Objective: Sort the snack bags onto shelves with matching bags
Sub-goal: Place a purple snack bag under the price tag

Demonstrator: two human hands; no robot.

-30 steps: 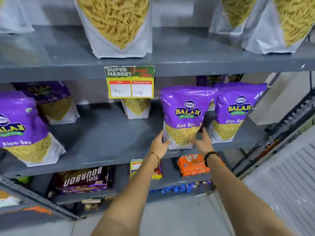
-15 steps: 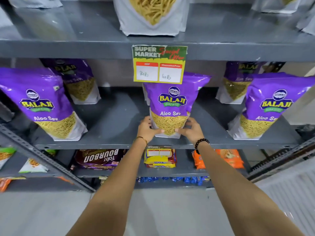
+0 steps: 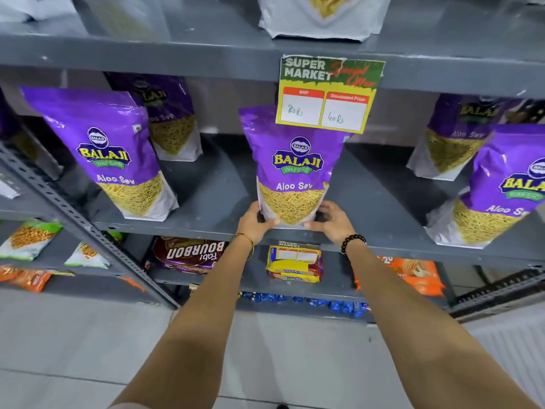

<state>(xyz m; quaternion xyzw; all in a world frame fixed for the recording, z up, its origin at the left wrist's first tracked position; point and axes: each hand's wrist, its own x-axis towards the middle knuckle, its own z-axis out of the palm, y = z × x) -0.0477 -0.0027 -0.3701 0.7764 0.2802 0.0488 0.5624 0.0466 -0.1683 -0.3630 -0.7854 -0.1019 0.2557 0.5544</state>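
Note:
A purple Aloo Sev bag (image 3: 295, 169) stands upright on the middle grey shelf (image 3: 218, 202), under a price tag. My left hand (image 3: 254, 222) grips its lower left corner and my right hand (image 3: 330, 221) grips its lower right corner. Matching purple Aloo Sev bags stand on the same shelf: one at the left (image 3: 115, 152) with another behind it (image 3: 168, 119), one at the right edge (image 3: 498, 190) with another behind it (image 3: 454, 137).
A supermarket price tag (image 3: 328, 93) hangs from the upper shelf edge. White bags of yellow sev (image 3: 321, 16) stand on the top shelf. The lower shelf holds a Bourbon pack (image 3: 188, 255), a yellow biscuit pack (image 3: 295, 264) and an orange pack (image 3: 413, 276). A slanted metal upright (image 3: 73, 216) stands at left.
Both hands have carried the purple bag leftwards along the middle shelf, from beside the right-hand bag to under the price tag. The camera has moved closer and tilted down.

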